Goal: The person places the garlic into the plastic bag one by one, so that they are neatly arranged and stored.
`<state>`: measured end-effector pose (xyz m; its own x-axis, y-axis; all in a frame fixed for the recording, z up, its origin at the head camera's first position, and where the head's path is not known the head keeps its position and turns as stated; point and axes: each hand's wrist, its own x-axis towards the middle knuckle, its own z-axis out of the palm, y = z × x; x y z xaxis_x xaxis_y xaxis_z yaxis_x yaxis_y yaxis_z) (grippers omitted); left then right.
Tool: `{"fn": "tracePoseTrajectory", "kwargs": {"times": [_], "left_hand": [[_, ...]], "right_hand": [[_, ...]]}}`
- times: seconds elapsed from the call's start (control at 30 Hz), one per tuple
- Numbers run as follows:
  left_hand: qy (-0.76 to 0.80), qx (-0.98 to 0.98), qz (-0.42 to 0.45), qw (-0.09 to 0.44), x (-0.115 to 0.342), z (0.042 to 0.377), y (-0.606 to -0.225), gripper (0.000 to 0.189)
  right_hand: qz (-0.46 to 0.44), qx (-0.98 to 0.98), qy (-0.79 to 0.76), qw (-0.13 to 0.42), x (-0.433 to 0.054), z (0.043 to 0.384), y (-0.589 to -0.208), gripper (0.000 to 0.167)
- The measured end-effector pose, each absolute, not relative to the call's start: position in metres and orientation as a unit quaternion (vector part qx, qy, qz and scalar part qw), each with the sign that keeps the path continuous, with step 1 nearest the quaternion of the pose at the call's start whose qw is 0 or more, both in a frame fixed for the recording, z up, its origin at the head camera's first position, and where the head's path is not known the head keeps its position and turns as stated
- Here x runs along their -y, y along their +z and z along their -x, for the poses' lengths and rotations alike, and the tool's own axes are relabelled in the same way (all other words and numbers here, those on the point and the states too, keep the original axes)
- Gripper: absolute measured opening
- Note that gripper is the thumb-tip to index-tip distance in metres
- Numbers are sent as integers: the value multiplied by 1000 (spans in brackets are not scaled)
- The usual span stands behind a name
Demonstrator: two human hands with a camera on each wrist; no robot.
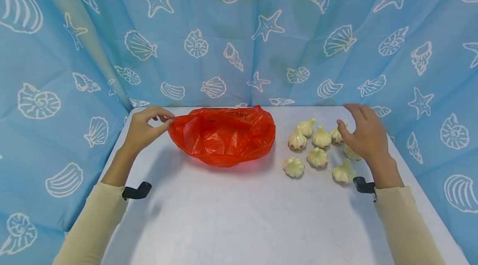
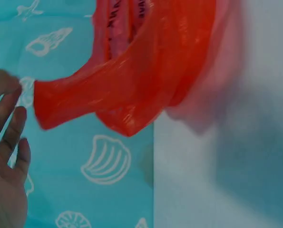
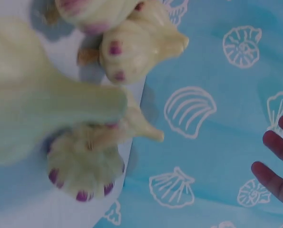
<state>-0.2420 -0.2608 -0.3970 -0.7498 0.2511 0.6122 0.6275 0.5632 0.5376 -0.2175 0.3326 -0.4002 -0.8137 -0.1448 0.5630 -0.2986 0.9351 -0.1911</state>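
Note:
A red plastic bag [image 1: 228, 140] stands on the table with its mouth open toward me, dark lettering at its far rim. My left hand [image 1: 146, 126] pinches the bag's left corner between thumb and index finger. That corner stretches out sideways toward the fingers in the left wrist view, where the bag [image 2: 131, 80] hangs in folds. Over the right end of several garlic bulbs [image 1: 317, 157] hovers my right hand [image 1: 367, 136], its fingers apart and holding nothing. Pale garlic bulbs with purple spots, one garlic bulb [image 3: 89, 166] among them, lie left of the spread fingers [image 3: 274, 183] in the right wrist view.
A white table [image 1: 239, 215] carries everything. Behind it and along both sides hangs a blue curtain [image 1: 276, 57] printed with white shells and starfish. Black wrist mounts [image 1: 137, 190] sit at both cuffs.

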Motion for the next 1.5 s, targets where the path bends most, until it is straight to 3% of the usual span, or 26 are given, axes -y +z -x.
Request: {"fn": "tracePoseTrajectory", "kwargs": {"times": [0.13, 0.33, 0.53, 0.67, 0.83, 1.03, 1.2, 1.33, 1.4, 1.5], "left_hand": [[-333, 883, 289, 164, 251, 245, -405, 35], [-310, 911, 269, 27, 237, 245, -419, 49], [-337, 915, 219, -37, 225, 252, -440, 65], [-377, 907, 186, -40, 222, 256, -456, 69], [-416, 898, 146, 1, 223, 254, -468, 50], [-481, 868, 108, 56, 218, 249, -463, 34], [-501, 856, 113, 55, 207, 247, -454, 34], [-509, 851, 116, 51, 199, 247, -451, 32], [-511, 850, 115, 55, 197, 246, -450, 30], [-511, 849, 100, 83, 198, 246, -450, 25]], "right_hand": [[-123, 936, 153, 293, -323, 214, -404, 46], [-120, 934, 161, 295, -318, 209, -412, 46], [-119, 934, 175, 289, -313, 204, -420, 46], [-137, 927, 182, 297, -304, 202, -428, 45], [-187, 914, 215, 290, -277, 198, -430, 45], [-179, 923, 298, 163, -220, 199, -412, 51], [-118, 948, 287, 73, -188, 218, -408, 81], [-68, 959, 273, 41, -181, 236, -417, 96], [-63, 959, 275, 41, -181, 241, -424, 88], [-69, 954, 283, 70, -184, 243, -434, 55]]}}
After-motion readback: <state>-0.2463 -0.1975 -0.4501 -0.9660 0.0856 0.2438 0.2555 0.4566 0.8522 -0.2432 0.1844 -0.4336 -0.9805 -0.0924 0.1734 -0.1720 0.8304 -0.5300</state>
